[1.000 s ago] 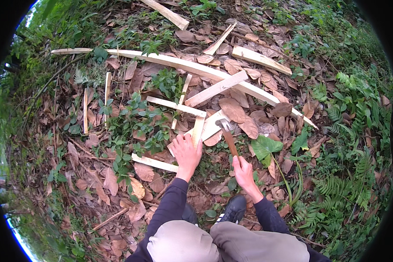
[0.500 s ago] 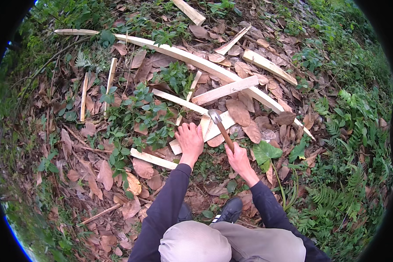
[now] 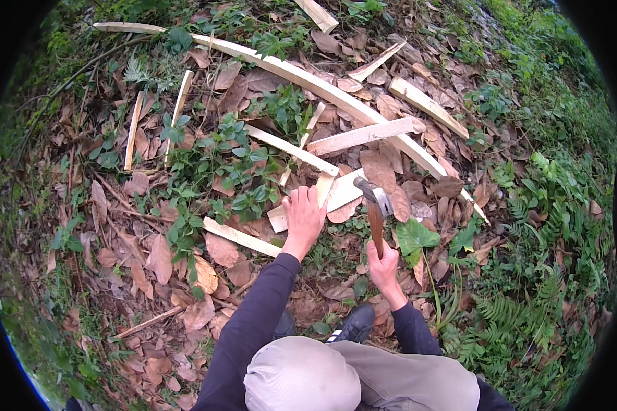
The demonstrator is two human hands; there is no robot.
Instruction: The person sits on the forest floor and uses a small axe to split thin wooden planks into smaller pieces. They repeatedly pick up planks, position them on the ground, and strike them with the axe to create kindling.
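My right hand (image 3: 383, 262) grips the wooden handle of a hatchet (image 3: 375, 205), its metal head raised over a short pale piece of split wood (image 3: 343, 192). My left hand (image 3: 304, 216) rests flat on the near end of that piece, pressing it down among brown leaves. A thin upright sliver (image 3: 321, 188) stands just past my left fingers. Both dark sleeves come in from the lower edge, above my grey trousers and one black shoe (image 3: 354, 323).
A long curved split plank (image 3: 301, 75) arcs across the ground beyond. Several shorter pale strips (image 3: 367, 135) lie scattered around it, with another strip (image 3: 240, 237) left of my hand. Dry leaves, low green plants (image 3: 219, 154) and ferns (image 3: 548, 301) cover the ground.
The hatchet head has come up and swung closer over the short wood piece. My left hand stays pressed on the wood. The view has shifted slightly nearer.
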